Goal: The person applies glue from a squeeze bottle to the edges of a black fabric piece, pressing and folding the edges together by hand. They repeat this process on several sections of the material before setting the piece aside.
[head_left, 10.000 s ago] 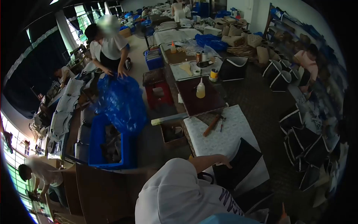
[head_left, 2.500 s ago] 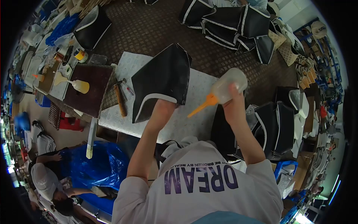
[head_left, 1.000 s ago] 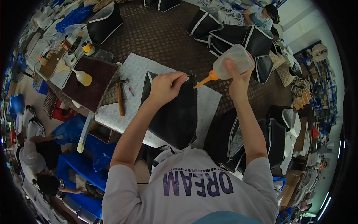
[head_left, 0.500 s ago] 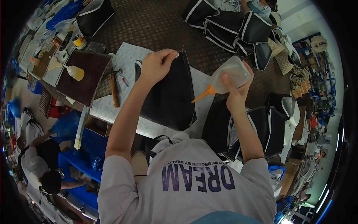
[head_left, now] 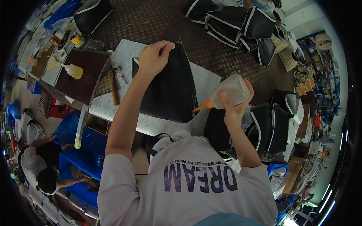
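My left hand [head_left: 154,58] pinches the top corner of a black panel [head_left: 166,94], which stands over a pale patterned board [head_left: 205,73]. In my right hand [head_left: 237,105] is a translucent squeeze bottle [head_left: 230,91], tilted so that its orange nozzle [head_left: 203,106] points down and left. The nozzle's tip is at the panel's lower right edge; whether it touches cannot be made out. A hammer [head_left: 114,88] with a wooden handle lies left of the panel, beside a thin pen-like tool [head_left: 123,78].
A dark red board [head_left: 83,73] at the left bears a bottle of yellowish liquid [head_left: 74,71]. Stacked black pieces lie at the upper right [head_left: 241,28] and right [head_left: 277,128]. Another person [head_left: 39,165] is at the lower left beside blue material [head_left: 85,158].
The bottle in my right hand has moved down, its nozzle now lower along the panel's right edge. My left hand has shifted slightly up and left with the panel's corner.
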Demonstrator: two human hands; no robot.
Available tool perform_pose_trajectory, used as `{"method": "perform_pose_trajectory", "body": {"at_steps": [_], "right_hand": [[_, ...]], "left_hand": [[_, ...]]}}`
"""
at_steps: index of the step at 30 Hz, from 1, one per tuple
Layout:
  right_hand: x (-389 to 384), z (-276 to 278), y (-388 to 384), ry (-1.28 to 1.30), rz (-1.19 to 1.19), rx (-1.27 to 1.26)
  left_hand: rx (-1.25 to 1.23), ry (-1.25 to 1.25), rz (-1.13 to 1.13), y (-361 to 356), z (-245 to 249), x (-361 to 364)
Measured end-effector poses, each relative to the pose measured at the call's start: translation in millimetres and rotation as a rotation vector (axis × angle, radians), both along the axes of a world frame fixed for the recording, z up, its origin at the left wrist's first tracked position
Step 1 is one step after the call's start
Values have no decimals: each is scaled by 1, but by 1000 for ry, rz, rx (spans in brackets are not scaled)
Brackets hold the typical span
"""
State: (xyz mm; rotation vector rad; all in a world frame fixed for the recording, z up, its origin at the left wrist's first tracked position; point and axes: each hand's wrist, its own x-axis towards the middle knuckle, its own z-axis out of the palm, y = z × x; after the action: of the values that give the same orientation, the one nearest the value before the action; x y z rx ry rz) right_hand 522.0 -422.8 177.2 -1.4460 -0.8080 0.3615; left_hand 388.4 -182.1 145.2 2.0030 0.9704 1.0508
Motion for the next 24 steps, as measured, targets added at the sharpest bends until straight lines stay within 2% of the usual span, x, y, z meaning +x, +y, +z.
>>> {"method": "perform_pose_trajectory", "body": {"at_steps": [2, 5, 8, 9, 12, 13, 15, 17, 18, 19, 20, 21, 22, 24], "right_hand": [[-3, 5, -4, -115, 27, -35], [-13, 8, -12, -258, 143, 74], [-11, 5, -20, -703, 200, 113], [-7, 4, -19, -718, 259, 155], [18, -14, -32, -436, 98, 160], [15, 6, -31, -123, 53, 187], [41, 7, -40, 242, 26, 188], [63, -1, -49, 338, -77, 229], [74, -8, -52, 351, -134, 245], [77, -9, -52, 416, -259, 254], [78, -9, -50, 485, -379, 254], [81, -8, -51, 533, -401, 241], [82, -5, -49, 577, -423, 220], [76, 0, -43, 614, -464, 276]], "left_hand": [[42, 3, 37, -2, 0, 2], [92, 29, 107, -4, -1, 6], [109, 79, 181, -6, 0, 12], [121, 116, 206, -5, 0, 13], [105, 158, 246, -1, 3, 8], [59, 132, 234, 3, 4, 2], [20, 130, 185, 13, -2, -12], [-2, 192, -15, 21, -26, -31], [-339, 212, -283, -6, 18, -46], [-485, 496, -518, -4, 8, -58], [-388, 913, -784, 2, -2, -63], [-416, 1218, -905, -10, -2, -65], [-448, 1060, -913, -20, -23, -72], [-486, 1038, -831, -15, -59, -65]]}}
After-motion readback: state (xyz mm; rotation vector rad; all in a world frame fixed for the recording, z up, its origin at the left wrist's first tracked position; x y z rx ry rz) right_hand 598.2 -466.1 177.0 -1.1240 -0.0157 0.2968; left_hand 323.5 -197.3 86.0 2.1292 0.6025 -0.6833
